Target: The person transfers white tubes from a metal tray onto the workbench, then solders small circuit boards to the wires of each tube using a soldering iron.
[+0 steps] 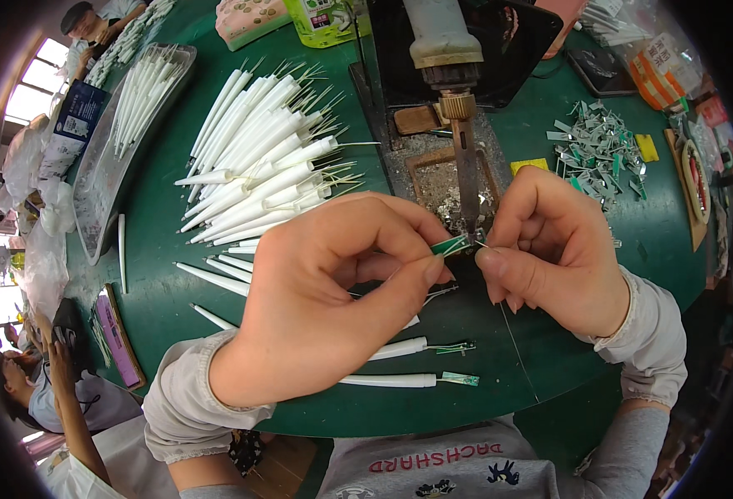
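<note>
My left hand (325,291) is closed in a pinch on a small green circuit board (450,246), with thin pale wires at its end. The board lies right at the lower tip of an upright soldering iron (464,158), which is fixed above the table. On the other side of the tip, my right hand (562,254) pinches a thin solder wire (512,341), whose tail hangs down over the table. Under my left hand lie white tapered tubes (391,381) with small green boards wired to their ends; my hand partly hides them.
A heap of white tapered tubes (258,158) with bare wire ends lies left of the iron. Loose small circuit boards (604,154) are piled at right, near yellow sponges (647,148). A clear tray (92,208) holds more tubes. Other people sit at far left.
</note>
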Action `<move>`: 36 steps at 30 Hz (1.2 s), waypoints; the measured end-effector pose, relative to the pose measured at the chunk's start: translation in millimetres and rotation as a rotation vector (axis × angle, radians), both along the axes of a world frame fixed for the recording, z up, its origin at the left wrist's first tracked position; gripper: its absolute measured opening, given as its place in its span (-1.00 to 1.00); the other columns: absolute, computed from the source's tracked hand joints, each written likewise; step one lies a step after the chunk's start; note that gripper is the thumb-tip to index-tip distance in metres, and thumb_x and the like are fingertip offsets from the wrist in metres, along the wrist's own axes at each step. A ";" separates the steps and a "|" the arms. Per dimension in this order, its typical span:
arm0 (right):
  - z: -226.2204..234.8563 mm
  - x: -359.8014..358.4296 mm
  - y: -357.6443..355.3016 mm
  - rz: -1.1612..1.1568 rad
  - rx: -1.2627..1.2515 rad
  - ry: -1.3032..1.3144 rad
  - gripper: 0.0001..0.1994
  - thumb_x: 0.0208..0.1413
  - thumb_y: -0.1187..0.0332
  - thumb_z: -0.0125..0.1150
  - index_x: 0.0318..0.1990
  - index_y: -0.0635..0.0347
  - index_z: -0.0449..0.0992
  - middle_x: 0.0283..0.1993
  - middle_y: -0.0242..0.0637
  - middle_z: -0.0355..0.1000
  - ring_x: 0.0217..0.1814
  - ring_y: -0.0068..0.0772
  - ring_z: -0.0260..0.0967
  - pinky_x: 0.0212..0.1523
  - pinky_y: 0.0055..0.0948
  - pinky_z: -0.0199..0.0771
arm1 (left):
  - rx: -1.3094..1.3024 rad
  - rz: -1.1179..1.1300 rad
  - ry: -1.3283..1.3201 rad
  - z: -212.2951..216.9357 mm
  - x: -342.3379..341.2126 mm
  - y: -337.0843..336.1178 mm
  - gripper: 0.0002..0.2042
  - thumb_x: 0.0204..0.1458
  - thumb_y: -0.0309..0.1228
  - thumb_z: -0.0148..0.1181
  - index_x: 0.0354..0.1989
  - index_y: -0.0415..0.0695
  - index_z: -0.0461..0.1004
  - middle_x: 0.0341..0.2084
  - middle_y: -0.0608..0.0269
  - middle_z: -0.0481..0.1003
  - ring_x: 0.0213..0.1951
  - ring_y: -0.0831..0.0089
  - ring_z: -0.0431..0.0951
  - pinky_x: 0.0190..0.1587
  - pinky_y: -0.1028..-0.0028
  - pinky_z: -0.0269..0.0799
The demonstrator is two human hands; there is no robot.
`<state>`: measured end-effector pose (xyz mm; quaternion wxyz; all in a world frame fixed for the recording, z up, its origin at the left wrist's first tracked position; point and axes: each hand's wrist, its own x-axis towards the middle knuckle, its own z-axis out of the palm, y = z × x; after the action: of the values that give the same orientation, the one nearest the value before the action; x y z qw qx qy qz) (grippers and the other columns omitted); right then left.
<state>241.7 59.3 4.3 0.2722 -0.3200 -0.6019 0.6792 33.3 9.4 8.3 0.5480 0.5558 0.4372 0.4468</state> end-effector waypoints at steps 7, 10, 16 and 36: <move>1.3 -2.5 0.8 0.012 -0.021 0.005 -0.81 0.13 0.46 0.15 -0.29 0.21 0.21 -0.51 -0.30 0.40 -0.62 -0.68 0.31 -0.66 -0.75 0.22 | -0.301 0.029 -0.217 4.3 -2.6 4.1 -0.96 0.01 -0.68 0.14 -0.40 -0.35 0.40 -0.20 0.03 0.43 -0.31 0.38 0.59 -0.20 0.50 0.54; 2.1 -3.8 0.9 0.013 -0.018 0.003 -0.81 0.14 0.44 0.15 -0.29 0.21 0.21 -0.52 -0.29 0.40 -0.63 -0.68 0.30 -0.66 -0.75 0.22 | -0.290 0.020 -0.228 2.9 -2.5 4.3 -0.95 0.00 -0.67 0.16 -0.40 -0.33 0.40 -0.20 0.03 0.43 -0.32 0.37 0.60 -0.20 0.51 0.54; 8.0 -0.9 3.2 0.042 -0.153 -0.016 -0.80 0.16 0.41 0.12 -0.29 0.19 0.18 -0.54 -0.30 0.40 -0.64 -0.67 0.30 -0.67 -0.73 0.22 | -0.377 0.023 -0.317 4.2 -4.6 6.2 -0.94 0.01 -0.66 0.16 -0.40 -0.33 0.40 -0.23 0.04 0.45 -0.33 0.40 0.58 -0.22 0.50 0.53; 10.3 52.3 44.2 -0.015 1.287 -1.006 -0.88 -0.20 0.59 0.15 -0.43 0.30 0.39 -0.49 -0.12 0.34 -0.37 -0.03 0.38 -0.38 -0.20 0.37 | 0.852 -0.438 0.772 -15.2 14.0 -34.9 -0.83 -0.33 -0.45 0.15 -0.51 -0.22 0.39 -0.29 0.14 0.45 -0.30 0.26 0.50 -0.32 0.44 0.48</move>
<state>294.0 103.6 14.7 0.1044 -0.3717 -0.9221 -0.0260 47.2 -25.5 -6.9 0.1591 0.9245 0.2626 0.2259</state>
